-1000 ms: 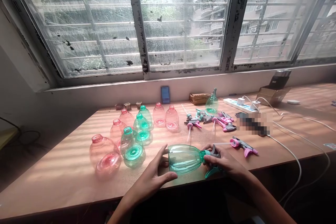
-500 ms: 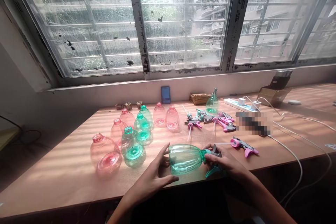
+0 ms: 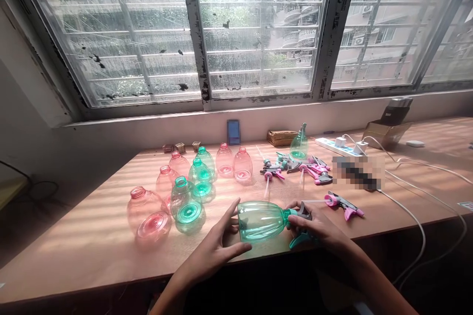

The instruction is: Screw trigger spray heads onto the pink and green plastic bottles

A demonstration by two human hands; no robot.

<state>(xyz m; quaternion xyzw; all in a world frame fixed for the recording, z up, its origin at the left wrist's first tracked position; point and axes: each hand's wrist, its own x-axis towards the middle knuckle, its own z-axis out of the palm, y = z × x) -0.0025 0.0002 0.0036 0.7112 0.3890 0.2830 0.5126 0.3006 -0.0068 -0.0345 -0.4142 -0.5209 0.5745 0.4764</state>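
— Two hands in the head view, low and centre, and barely a shift over the last second: the green plastic bottle lies on its side in the same spot, with only the frame tipping a touch.

— What's the grip?

— Left hand curves round the bottle's body, fingers spread and thumb along the near side. Right hand is closed round the neck and the teal-and-grey trigger sprayer.

— Is that sprayer screwed on?

— Can't tell, those right fingers hide the join. Nor can I say whether the bottle touches the wooden table beneath it.

— What's around them?

— Five pink bottles and three green bottles sit centre-left. A loose pink sprayer lies just right of the hands, and a heap of sprayers lies upper right beside an upright green bottle. Further right, a pixelated patch hides whatever lies there.
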